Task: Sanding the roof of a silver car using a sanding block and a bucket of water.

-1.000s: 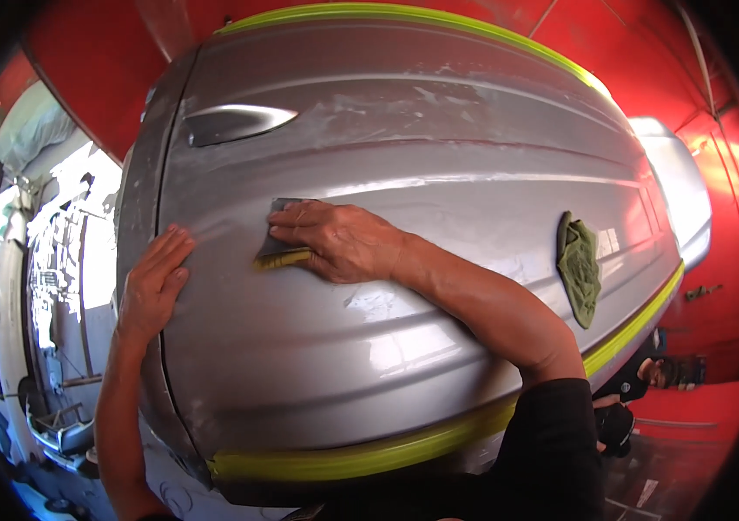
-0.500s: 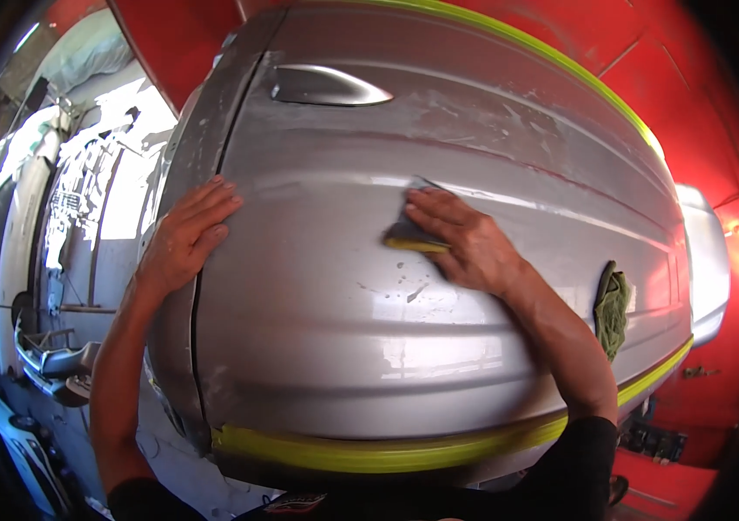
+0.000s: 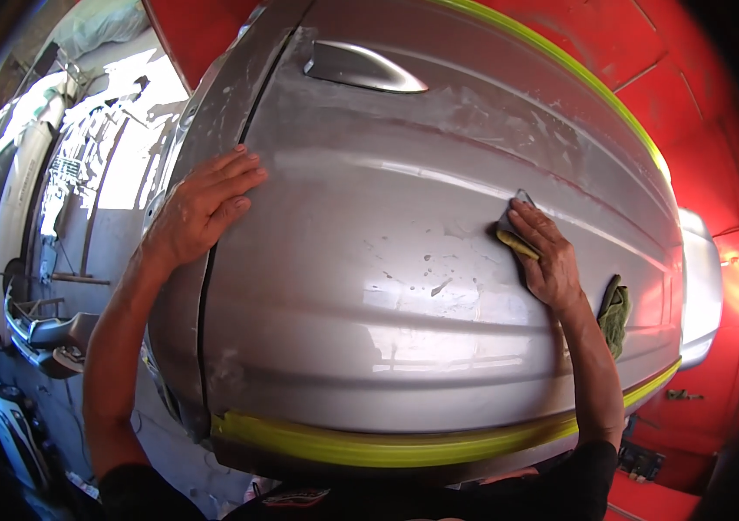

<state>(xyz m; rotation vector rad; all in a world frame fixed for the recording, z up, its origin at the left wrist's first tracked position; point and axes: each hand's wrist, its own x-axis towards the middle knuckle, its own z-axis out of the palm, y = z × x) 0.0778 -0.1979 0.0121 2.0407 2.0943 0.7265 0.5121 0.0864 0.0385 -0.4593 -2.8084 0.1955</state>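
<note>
The silver car roof [image 3: 317,304] fills the middle of the view, with smudges and dark specks on it. My left hand [image 3: 209,200] lies flat and open near the dark seam at the roof's left, fingers stretched out. My right hand [image 3: 547,260] is closed over a thin dark pad with a yellow layer [image 3: 515,241], pressed on the right half of the roof. A crumpled green cloth [image 3: 614,321] rests just beyond my right wrist. Above my hands sits a shiny fin antenna [image 3: 365,68]. Yellow masking tape [image 3: 369,445] runs along the near and far roof edges.
A red wall [image 3: 708,139] stands at the right and back. To the left are a white vehicle [image 3: 32,174], a detached bumper [image 3: 44,330] and another white car [image 3: 3,417] lower down in a bright workshop area.
My right hand has slid the pad rightward across the roof. My left hand remains by the seam. The view has shifted, and the people seen at lower right earlier are out of sight.
</note>
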